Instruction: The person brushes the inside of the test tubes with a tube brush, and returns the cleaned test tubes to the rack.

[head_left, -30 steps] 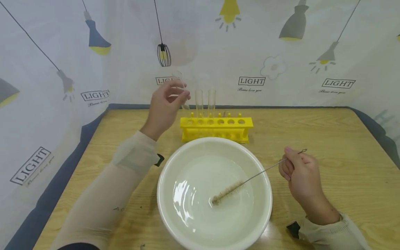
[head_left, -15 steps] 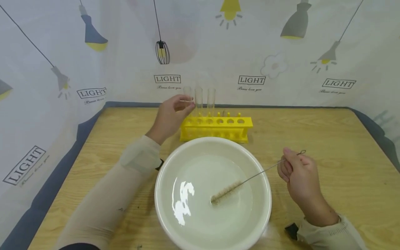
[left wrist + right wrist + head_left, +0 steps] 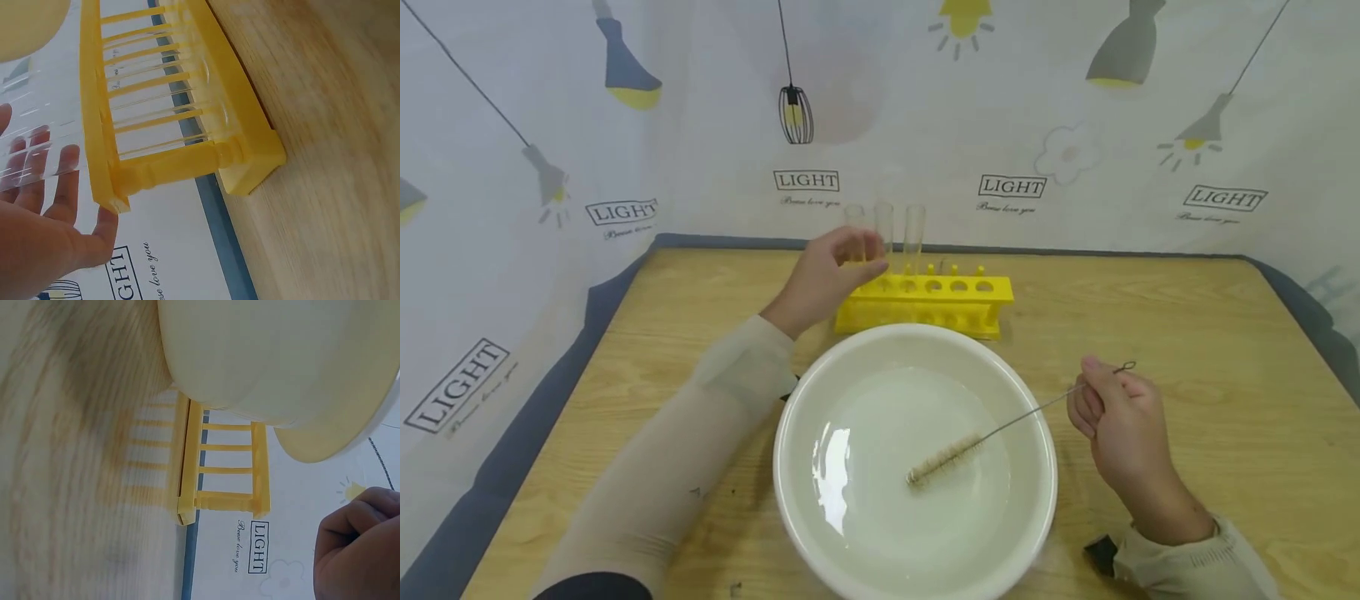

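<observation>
From here I count three tubes (image 3: pixel 914 233) upright in the rack (image 3: pixel 997 289) (scrubbed or not, I can't tell). My left hand (image 3: pixel 827 271) spreads loosely by them; my right hand (image 3: pixel 1123 425) pinches the brush (image 3: pixel 947 459), dipped inside the bowl (image 3: pixel 917 348). Racking those looks done; any scrubbing remains.

**Dressed in beige, trimmed in black**

Your left hand (image 3: pixel 831 271) and right hand (image 3: pixel 1123 417) are bare. The left sleeve (image 3: pixel 647 467) is pale beige, creased, with a small dark mark (image 3: pixel 695 492); the right sleeve (image 3: pixel 1198 554) matches. A black tab (image 3: pixel 1102 555) juts below your right cuff. The black curve (image 3: pixel 595 586) is cut off, perhaps a band.
</observation>
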The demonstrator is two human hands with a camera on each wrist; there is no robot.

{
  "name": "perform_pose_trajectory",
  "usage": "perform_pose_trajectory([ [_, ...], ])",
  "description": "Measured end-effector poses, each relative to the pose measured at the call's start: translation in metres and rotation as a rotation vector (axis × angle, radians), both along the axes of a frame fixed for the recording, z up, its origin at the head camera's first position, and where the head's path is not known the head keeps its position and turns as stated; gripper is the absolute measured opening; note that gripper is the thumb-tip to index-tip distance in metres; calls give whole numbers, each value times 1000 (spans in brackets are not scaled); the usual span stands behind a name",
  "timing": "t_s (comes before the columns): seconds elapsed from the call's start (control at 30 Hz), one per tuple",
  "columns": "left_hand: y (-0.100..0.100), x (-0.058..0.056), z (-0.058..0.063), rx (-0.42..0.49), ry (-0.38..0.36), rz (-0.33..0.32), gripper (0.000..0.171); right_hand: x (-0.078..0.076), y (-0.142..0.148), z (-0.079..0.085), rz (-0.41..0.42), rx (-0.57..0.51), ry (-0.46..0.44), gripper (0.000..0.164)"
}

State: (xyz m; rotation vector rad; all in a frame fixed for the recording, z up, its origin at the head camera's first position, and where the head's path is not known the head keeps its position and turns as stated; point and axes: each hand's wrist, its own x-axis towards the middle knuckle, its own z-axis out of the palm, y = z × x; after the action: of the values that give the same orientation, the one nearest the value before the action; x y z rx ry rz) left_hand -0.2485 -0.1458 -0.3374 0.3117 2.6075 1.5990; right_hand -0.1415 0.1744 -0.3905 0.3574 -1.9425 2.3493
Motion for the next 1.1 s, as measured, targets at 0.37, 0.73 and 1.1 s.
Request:
perform_pose_trajectory([
  [0.37,0,-21,-6,-22,94,32,27,2,0,3,-5,-3,15,49],
  [0.73,3,-6,47,26,179,104,27,5,-3,0,14,38,14,50],
  [1.1,0,60,96,91,529,83,24,5,-3,1,17,77,32,50],
])
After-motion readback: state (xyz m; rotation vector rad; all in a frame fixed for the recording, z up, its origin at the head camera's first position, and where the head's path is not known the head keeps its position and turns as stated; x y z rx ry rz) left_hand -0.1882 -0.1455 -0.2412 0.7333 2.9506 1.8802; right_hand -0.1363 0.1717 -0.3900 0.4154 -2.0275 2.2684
